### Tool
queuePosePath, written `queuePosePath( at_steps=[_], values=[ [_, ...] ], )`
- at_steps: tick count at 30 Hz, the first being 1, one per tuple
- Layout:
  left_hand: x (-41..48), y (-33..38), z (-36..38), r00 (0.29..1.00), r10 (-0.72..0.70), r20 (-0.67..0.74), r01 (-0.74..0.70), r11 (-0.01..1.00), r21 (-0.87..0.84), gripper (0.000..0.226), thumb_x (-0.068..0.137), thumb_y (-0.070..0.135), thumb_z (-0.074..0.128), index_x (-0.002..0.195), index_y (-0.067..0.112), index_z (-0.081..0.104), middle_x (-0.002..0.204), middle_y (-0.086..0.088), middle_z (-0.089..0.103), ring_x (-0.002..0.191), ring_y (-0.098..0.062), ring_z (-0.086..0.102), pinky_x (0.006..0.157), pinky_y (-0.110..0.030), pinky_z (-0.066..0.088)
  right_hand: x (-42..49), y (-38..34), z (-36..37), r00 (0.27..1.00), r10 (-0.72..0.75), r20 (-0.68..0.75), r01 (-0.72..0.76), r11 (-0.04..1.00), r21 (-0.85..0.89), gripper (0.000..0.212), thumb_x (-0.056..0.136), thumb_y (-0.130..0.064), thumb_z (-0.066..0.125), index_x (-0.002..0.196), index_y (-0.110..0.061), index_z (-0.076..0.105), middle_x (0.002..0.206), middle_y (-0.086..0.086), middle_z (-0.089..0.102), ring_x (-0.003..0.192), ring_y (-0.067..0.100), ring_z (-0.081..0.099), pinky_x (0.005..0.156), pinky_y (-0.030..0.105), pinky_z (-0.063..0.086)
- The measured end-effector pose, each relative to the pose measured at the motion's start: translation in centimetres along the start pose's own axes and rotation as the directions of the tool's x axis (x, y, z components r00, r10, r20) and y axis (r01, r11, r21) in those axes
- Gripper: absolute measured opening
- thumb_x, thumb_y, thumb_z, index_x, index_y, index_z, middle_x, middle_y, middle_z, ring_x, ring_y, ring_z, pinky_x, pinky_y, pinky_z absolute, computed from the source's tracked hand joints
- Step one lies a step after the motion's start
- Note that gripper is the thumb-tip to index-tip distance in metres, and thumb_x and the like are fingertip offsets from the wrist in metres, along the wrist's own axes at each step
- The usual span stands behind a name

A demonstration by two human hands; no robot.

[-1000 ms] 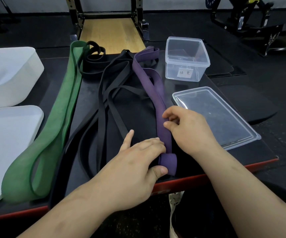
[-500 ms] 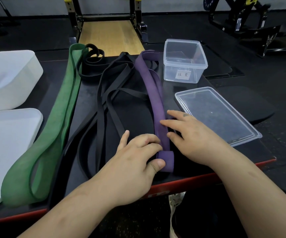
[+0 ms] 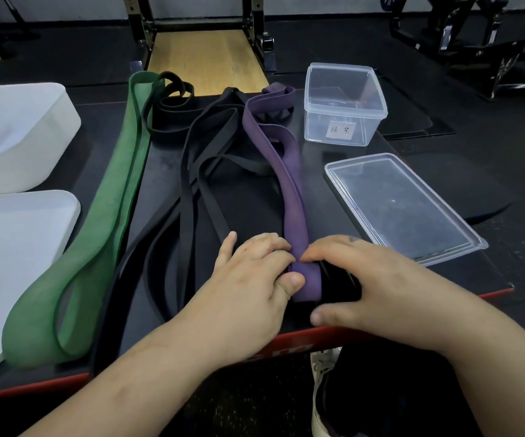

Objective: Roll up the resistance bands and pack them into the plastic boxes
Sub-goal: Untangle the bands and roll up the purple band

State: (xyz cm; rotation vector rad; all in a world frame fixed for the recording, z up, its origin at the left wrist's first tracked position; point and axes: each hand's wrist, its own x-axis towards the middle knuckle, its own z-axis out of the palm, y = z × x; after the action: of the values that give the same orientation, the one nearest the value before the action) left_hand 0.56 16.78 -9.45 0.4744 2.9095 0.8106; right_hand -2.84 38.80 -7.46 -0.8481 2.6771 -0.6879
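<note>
We find the purple band (image 3: 290, 184) lying lengthwise down the middle of the black table (image 3: 248, 216), its far end folded over near the clear plastic box (image 3: 344, 102) and its near end turned into a short roll close to the table's red front edge. Both hands are at that roll.

The left hand (image 3: 251, 279) sits on the roll's left side. Its fingers are curled over the band just above the roll and its thumb presses against the roll's left face, so this hand is clamped on the band. The right hand (image 3: 368, 285) arches in from the right. Its fingers are bent, with the tips on the band just beside the left fingertips, while its thumb lies apart from the roll, low near the table edge.

The box stands upright and open, bearing a paper label. Its clear lid (image 3: 403, 206) lies flat just to the right of the band, near the right hand but not touching it.

To the left of the purple band lie the black bands (image 3: 192, 200) in a loose tangle, and beyond them the green band (image 3: 110, 216) stretched out in a long loop. Further left are a white container (image 3: 18, 137) and a white lid (image 3: 12, 247), both well apart from the hands
</note>
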Motion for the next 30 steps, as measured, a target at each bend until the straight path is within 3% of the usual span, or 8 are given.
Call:
queuePosePath(
  at_steps=[3, 7, 12, 16, 22, 26, 30],
  values=[
    [-0.2, -0.1, 0.1, 0.999, -0.003, -0.05, 0.001, 1.0, -0.024, 0.044, 0.104, 0.05, 0.028, 0.138, 0.034, 0.051, 0.145, 0.025, 0.043, 0.146, 0.013, 0.01, 0.127, -0.035, -0.008, 0.3, 0.2, 0.6, 0.997, -0.009, -0.075, 0.01, 1.0, 0.011, 0.064, 0.069, -0.074, 0.066, 0.128, -0.053, 0.055, 0.139, -0.035, 0.046, 0.131, -0.007, 0.046, 0.111, 0.029, 0.042],
    [-0.2, -0.1, 0.0, 0.997, -0.018, -0.069, 0.014, 0.998, -0.059, 0.044, 0.102, 0.051, 0.034, 0.141, 0.037, 0.05, 0.146, 0.024, 0.046, 0.146, 0.012, 0.013, 0.127, -0.04, -0.003, 0.4, 0.5, 0.4, 0.998, 0.044, -0.045, -0.043, 0.999, 0.026, 0.061, 0.078, -0.068, 0.07, 0.136, -0.056, 0.055, 0.154, -0.034, 0.036, 0.14, -0.012, 0.032, 0.121, 0.027, 0.029],
    [-0.3, -0.5, 0.1, 1.0, 0.013, 0.004, -0.013, 1.0, 0.011, 0.072, 0.092, 0.07, 0.044, 0.155, 0.035, 0.036, 0.163, 0.02, 0.026, 0.151, 0.007, 0.005, 0.127, -0.043, -0.007, 0.8, 1.2, 0.7, 0.998, 0.057, -0.021, -0.056, 0.997, 0.048, 0.067, 0.081, -0.077, 0.055, 0.142, -0.051, 0.053, 0.156, -0.027, 0.04, 0.145, -0.007, 0.031, 0.123, 0.037, 0.031],
    [-0.2, -0.4, 0.2, 0.999, -0.003, -0.046, 0.003, 1.0, -0.003, 0.073, 0.093, 0.06, 0.06, 0.156, 0.032, 0.036, 0.163, 0.014, 0.031, 0.152, 0.002, 0.014, 0.127, -0.041, -0.005, 1.3, 1.0, 1.0, 0.996, 0.081, -0.037, -0.078, 0.995, 0.068, 0.079, 0.075, -0.082, 0.048, 0.143, -0.042, 0.058, 0.153, -0.019, 0.048, 0.143, -0.001, 0.038, 0.123, 0.036, 0.031],
    [-0.8, 0.3, -0.2, 0.996, -0.041, -0.075, 0.034, 0.995, -0.088, 0.058, 0.094, 0.052, 0.064, 0.146, 0.035, 0.044, 0.152, 0.014, 0.047, 0.142, -0.004, 0.034, 0.128, -0.039, -0.001, 0.4, 0.7, 2.3, 0.982, 0.14, -0.129, -0.116, 0.977, 0.177, 0.052, 0.094, -0.05, 0.068, 0.142, -0.031, 0.06, 0.153, -0.015, 0.049, 0.142, 0.003, 0.042, 0.122, 0.028, 0.027],
    [-1.3, 0.4, -0.5, 0.995, -0.045, -0.088, 0.032, 0.99, -0.136, 0.058, 0.094, 0.05, 0.066, 0.145, 0.027, 0.053, 0.153, 0.01, 0.048, 0.146, 0.003, 0.028, 0.127, -0.037, -0.002, 0.0, 0.5, 2.4, 0.977, 0.167, -0.129, -0.129, 0.956, 0.264, 0.073, 0.075, -0.077, 0.059, 0.134, -0.034, 0.067, 0.146, -0.02, 0.052, 0.139, 0.0, 0.044, 0.122, 0.037, 0.032],
    [-1.6, -0.4, -0.3, 0.995, -0.032, -0.092, 0.013, 0.98, -0.199, 0.055, 0.09, 0.049, 0.071, 0.14, 0.027, 0.06, 0.139, 0.023, 0.048, 0.139, 0.015, 0.026, 0.128, -0.038, -0.002, -0.6, 0.1, 2.9, 0.98, 0.109, -0.165, -0.062, 0.963, 0.263, 0.071, 0.075, -0.078, 0.054, 0.13, -0.036, 0.069, 0.137, -0.023, 0.051, 0.133, 0.0, 0.047, 0.119, 0.035, 0.035]
  ],
)
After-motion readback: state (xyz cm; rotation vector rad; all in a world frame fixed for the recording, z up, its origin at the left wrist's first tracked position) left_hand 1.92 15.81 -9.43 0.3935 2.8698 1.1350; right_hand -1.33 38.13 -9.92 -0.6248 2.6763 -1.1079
